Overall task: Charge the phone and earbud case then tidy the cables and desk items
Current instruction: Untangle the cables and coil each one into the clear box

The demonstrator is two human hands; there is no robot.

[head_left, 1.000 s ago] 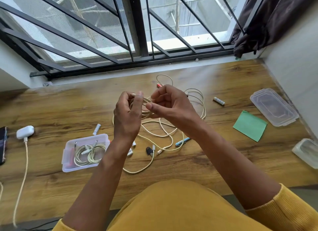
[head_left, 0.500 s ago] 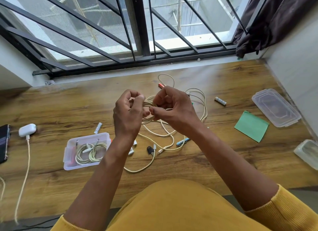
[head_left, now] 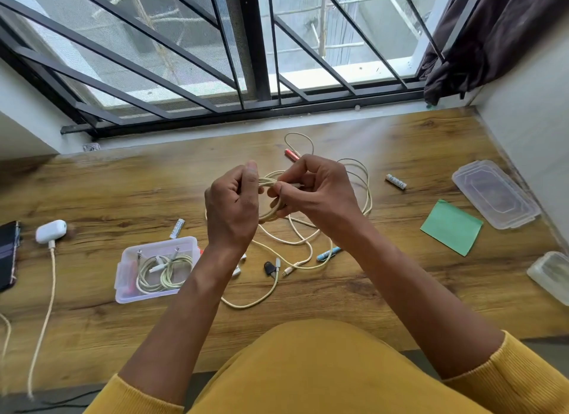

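Above the wooden desk [head_left: 354, 293] my left hand [head_left: 232, 211] grips a small coil of cream cable [head_left: 271, 182]. My right hand [head_left: 317, 191] pinches the same cable's plug end against the coil. More cream cable [head_left: 295, 241] lies loose on the desk under my hands. A clear box [head_left: 123, 278] at the left holds a coiled cable [head_left: 163, 272]. The white earbud case [head_left: 50, 231] sits far left with a cable [head_left: 46, 305] plugged in. The phone [head_left: 7, 255] lies at the left edge.
Two batteries [head_left: 396, 181] [head_left: 177, 228], a red battery [head_left: 291, 154], a blue pen [head_left: 328, 254] and a small black item [head_left: 269, 267] lie about. At right are a green note [head_left: 451, 227], a clear lid [head_left: 495, 194] and another container [head_left: 551, 275]. Window bars stand behind.
My hands have stayed together over the desk, with the right hand's fingers working the cable end round the coil. The view has shifted slightly.
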